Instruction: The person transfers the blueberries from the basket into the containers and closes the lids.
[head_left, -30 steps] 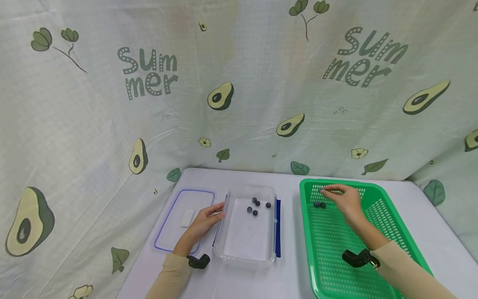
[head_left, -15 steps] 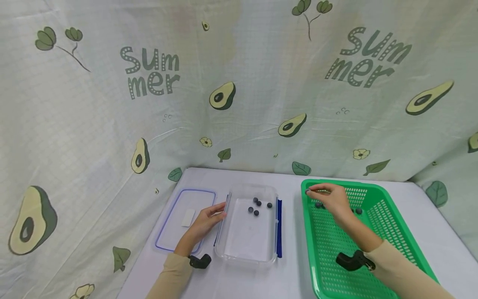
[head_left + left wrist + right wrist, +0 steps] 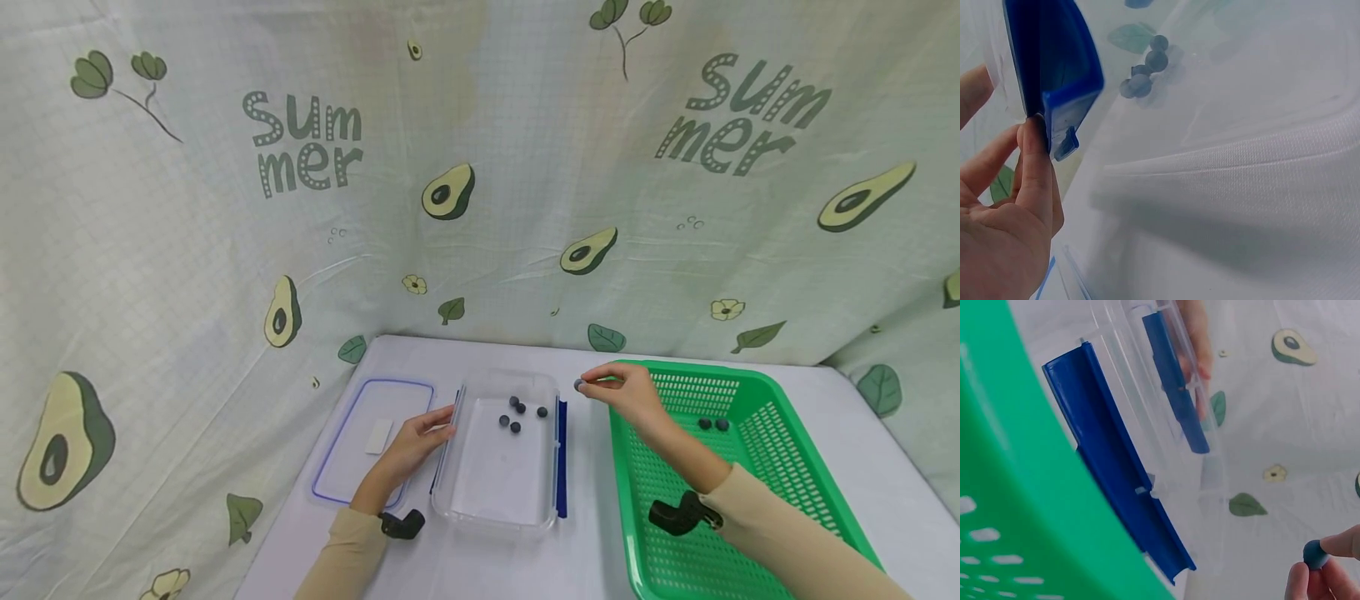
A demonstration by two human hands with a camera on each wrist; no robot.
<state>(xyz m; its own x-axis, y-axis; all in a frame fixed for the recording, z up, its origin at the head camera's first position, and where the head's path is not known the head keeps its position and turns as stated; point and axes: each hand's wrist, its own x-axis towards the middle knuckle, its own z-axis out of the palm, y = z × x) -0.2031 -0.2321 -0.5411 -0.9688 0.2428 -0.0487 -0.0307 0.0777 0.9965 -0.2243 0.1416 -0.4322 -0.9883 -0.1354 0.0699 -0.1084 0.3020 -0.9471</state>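
Observation:
A blueberry (image 3: 580,384) is pinched between the thumb and fingertips of my right hand (image 3: 628,392), which hovers in the gap between the green basket and the clear plastic container (image 3: 495,492). The right wrist view shows the same blueberry (image 3: 1315,554) at its lower right. Several other blueberries (image 3: 515,427) lie on the container's floor, toward its far half. My left hand (image 3: 408,446) holds the container's left side. Up close in the left wrist view, its fingers (image 3: 1035,169) touch the blue latch (image 3: 1072,69) hanging from that side.
The green basket (image 3: 630,533) stands on the right, two blueberries (image 3: 712,424) visible near its far end. Left of the container lies a clear lid with a blue seal (image 3: 360,392). Another blue latch (image 3: 561,467) sticks out on the container's right. A patterned cloth (image 3: 510,275) hangs behind.
My right hand has moved left with its blueberry, from over the basket past its left rim. The blueberries at the basket's far end have come into sight. My left hand stays put.

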